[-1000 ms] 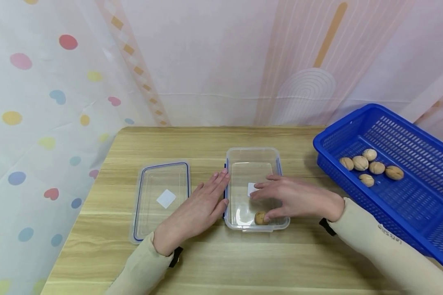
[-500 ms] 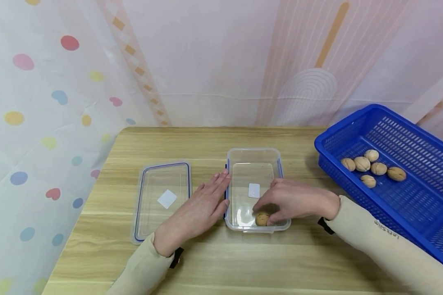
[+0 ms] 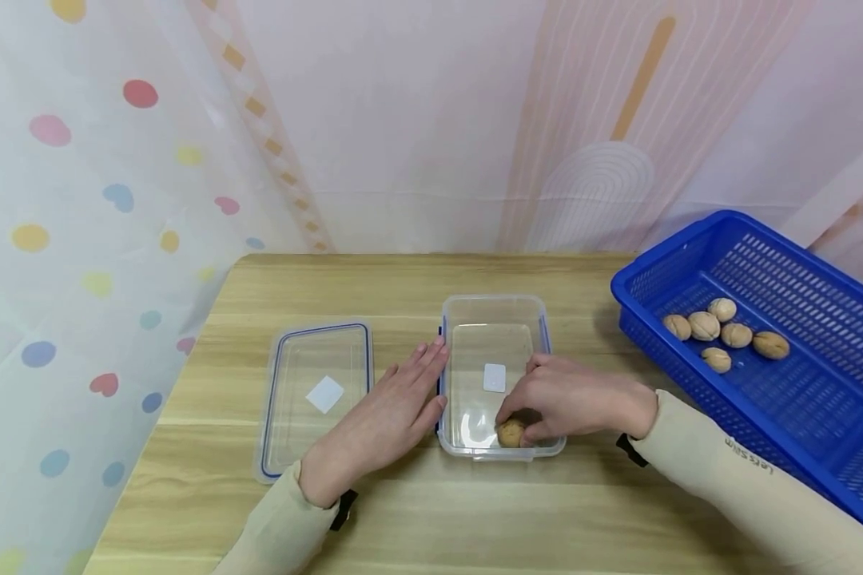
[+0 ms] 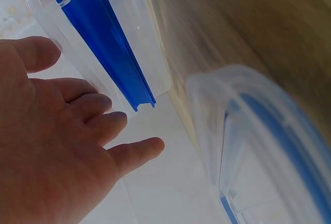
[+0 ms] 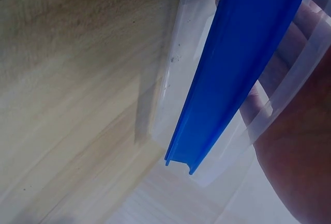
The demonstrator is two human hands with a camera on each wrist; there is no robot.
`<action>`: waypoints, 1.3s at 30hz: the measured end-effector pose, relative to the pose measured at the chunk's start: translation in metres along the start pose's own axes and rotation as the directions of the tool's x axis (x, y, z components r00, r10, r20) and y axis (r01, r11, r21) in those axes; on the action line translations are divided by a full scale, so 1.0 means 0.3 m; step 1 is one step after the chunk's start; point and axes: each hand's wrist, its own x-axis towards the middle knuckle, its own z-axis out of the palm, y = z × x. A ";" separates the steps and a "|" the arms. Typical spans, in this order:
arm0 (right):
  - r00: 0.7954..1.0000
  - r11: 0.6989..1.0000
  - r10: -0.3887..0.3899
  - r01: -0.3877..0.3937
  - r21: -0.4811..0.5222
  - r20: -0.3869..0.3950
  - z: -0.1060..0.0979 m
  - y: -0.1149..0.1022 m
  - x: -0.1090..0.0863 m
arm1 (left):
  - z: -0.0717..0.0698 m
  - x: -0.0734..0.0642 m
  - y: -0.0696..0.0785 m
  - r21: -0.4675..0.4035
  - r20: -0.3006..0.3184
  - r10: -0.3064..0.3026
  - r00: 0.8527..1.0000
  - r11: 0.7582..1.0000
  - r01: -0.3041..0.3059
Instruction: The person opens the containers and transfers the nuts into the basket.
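Note:
A clear plastic food container (image 3: 485,335) with blue side clips stands uncovered on the table, a white square label on its floor. Inside its near right corner lies a walnut (image 3: 511,435), pinched between the thumb and fingers of my right hand (image 3: 564,399). My left hand (image 3: 381,423) is stretched out along the container's left side, fingertips at the wall. In the left wrist view, the left hand's fingers (image 4: 137,154) extend beside the blue clip (image 4: 106,43). A blue clip (image 5: 232,74) and the container wall partly hide the right hand in the right wrist view.
The clear lid (image 3: 298,431) with a blue seal lies left of the container, partly under the left forearm. A blue perforated basket (image 3: 820,399) stands at the right, several walnuts (image 3: 705,326) in its far left part. A patterned curtain (image 3: 417,128) hangs behind the table (image 3: 403,279).
My right hand's spread fingers have lowered and curled onto the walnut in the container, uncovering the white label. The left hand stays at the container's side.

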 end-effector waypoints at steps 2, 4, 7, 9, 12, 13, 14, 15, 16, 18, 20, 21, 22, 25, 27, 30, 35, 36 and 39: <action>1.000 1.000 -0.010 0.010 0.006 -0.017 0.002 0.000 -0.004 | 0.003 0.000 0.000 -0.004 0.002 0.000 1.000 1.000 0.000; 0.999 1.000 -0.015 0.016 0.022 -0.036 0.003 0.002 -0.007 | 0.005 0.000 0.000 -0.004 0.002 -0.001 1.000 1.000 0.001; 0.998 0.999 -0.017 0.020 0.045 -0.067 0.004 0.006 -0.011 | 0.005 -0.001 0.000 -0.002 0.003 -0.001 1.000 1.000 0.001; 0.996 0.997 -0.023 0.029 0.065 -0.091 0.004 0.011 -0.011 | 0.005 0.000 0.000 -0.001 0.002 0.001 1.000 1.000 -0.001; 0.990 0.994 -0.048 0.059 0.089 -0.129 0.002 0.016 -0.010 | 0.003 0.000 0.001 0.000 0.001 0.001 1.000 1.000 -0.001; 0.989 0.993 -0.052 0.066 0.097 -0.139 0.001 0.016 -0.009 | 0.003 0.001 0.001 0.000 0.002 0.000 1.000 1.000 0.000; 0.988 0.992 -0.053 0.069 0.109 -0.148 0.001 0.017 -0.010 | 0.003 0.001 0.001 0.000 0.002 0.001 1.000 1.000 -0.001; 0.988 0.990 -0.046 0.065 0.125 -0.149 0.000 0.016 -0.011 | 0.003 0.001 0.001 -0.001 0.003 0.002 1.000 1.000 -0.002; 0.988 0.988 -0.034 0.056 0.143 -0.149 -0.002 0.014 -0.013 | 0.003 0.001 0.001 -0.001 0.005 0.001 1.000 1.000 -0.001; 0.990 0.984 -0.002 0.028 0.177 -0.144 -0.003 0.010 -0.017 | 0.003 0.001 0.001 -0.001 0.006 0.002 1.000 1.000 -0.002; 0.989 0.979 0.021 0.009 0.201 -0.145 -0.006 0.006 -0.023 | 0.003 0.000 0.001 -0.003 0.007 0.001 1.000 1.000 -0.001; 0.988 0.978 0.028 0.005 0.210 -0.153 -0.007 0.004 -0.026 | 0.003 -0.001 0.001 -0.003 0.007 0.001 1.000 1.000 -0.001; 0.986 0.976 0.029 0.007 0.215 -0.166 -0.008 0.004 -0.029 | 0.002 -0.001 0.001 -0.002 0.006 0.001 1.000 1.000 -0.001; 0.975 0.976 0.021 0.028 0.217 -0.221 -0.012 0.003 -0.041 | 0.001 -0.002 0.001 -0.001 0.001 0.002 1.000 1.000 -0.002; 0.966 0.975 0.021 0.037 0.218 -0.258 -0.015 0.003 -0.051 | 0.002 -0.001 0.000 -0.001 -0.003 0.003 1.000 1.000 -0.003; 0.955 0.978 0.021 0.041 0.202 -0.296 -0.018 -0.001 -0.065 | 0.003 -0.001 0.000 -0.004 -0.001 -0.002 1.000 1.000 0.002; 0.937 0.984 0.023 0.040 0.174 -0.349 -0.025 -0.012 -0.085 | 0.005 -0.001 0.000 -0.001 0.001 -0.011 1.000 1.000 0.011; 0.933 0.984 0.021 0.044 0.172 -0.360 -0.026 -0.014 -0.089 | 0.006 0.000 0.000 0.001 0.001 -0.011 1.000 1.000 0.011; 0.919 0.984 0.016 0.055 0.167 -0.395 -0.030 -0.019 -0.101 | 0.007 0.000 -0.001 0.005 -0.002 -0.008 1.000 1.000 0.008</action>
